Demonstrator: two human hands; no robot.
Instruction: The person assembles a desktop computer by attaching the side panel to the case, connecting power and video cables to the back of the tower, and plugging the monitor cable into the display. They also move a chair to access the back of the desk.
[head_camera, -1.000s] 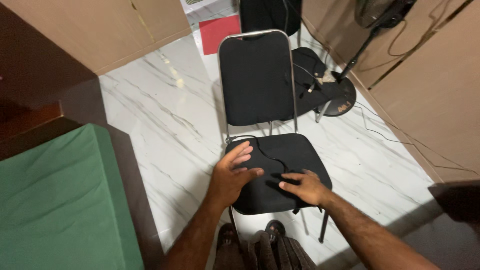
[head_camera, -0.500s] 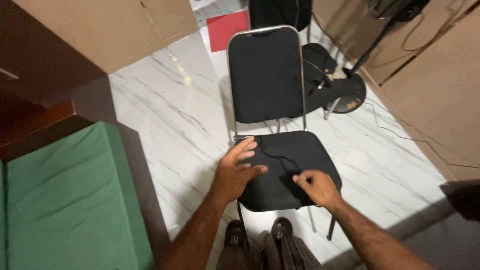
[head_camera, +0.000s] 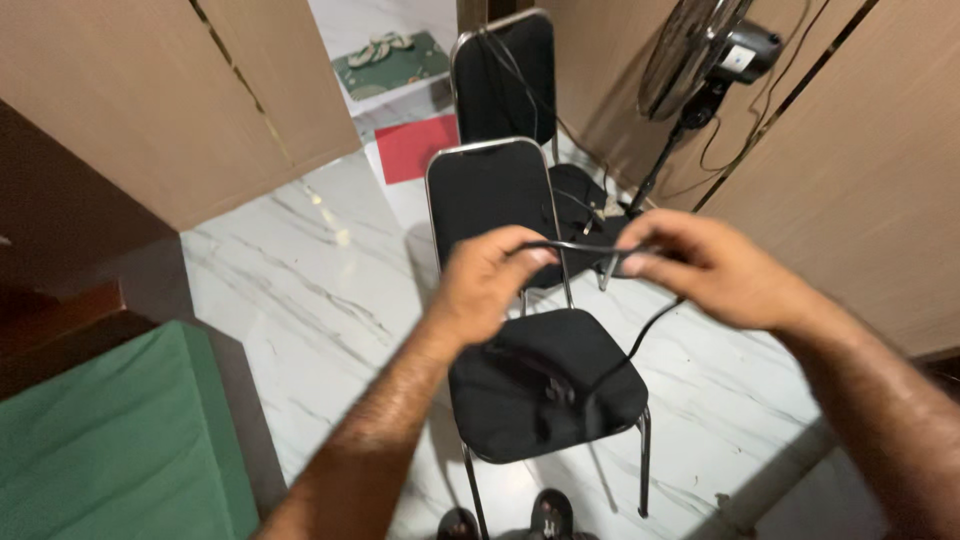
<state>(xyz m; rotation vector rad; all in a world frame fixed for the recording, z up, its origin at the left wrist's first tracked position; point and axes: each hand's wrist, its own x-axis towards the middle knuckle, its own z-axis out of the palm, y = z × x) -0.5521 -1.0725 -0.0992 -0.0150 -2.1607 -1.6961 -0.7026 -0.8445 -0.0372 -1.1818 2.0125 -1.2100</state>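
Observation:
My left hand (head_camera: 487, 285) and my right hand (head_camera: 712, 268) are raised above a black padded chair (head_camera: 545, 380) with a chrome frame. Between them they hold a stretch of thin black cable (head_camera: 585, 246), pinched at each end by the fingers. The cable drops from my right hand down to a coiled black bundle (head_camera: 535, 372) lying on the chair seat. Both hands sit in front of the chair's backrest (head_camera: 492, 205).
A second black chair (head_camera: 510, 80) stands behind the first, with cables draped on it. A standing fan (head_camera: 700, 50) is at the upper right beside wooden wall panels. A red mat (head_camera: 415, 147) lies on the marble floor. A green-covered surface (head_camera: 100, 450) fills the lower left.
Both hands have lifted from the chair seat, pulling a length of black cable up and stretching it between them. The camera view has tilted upward.

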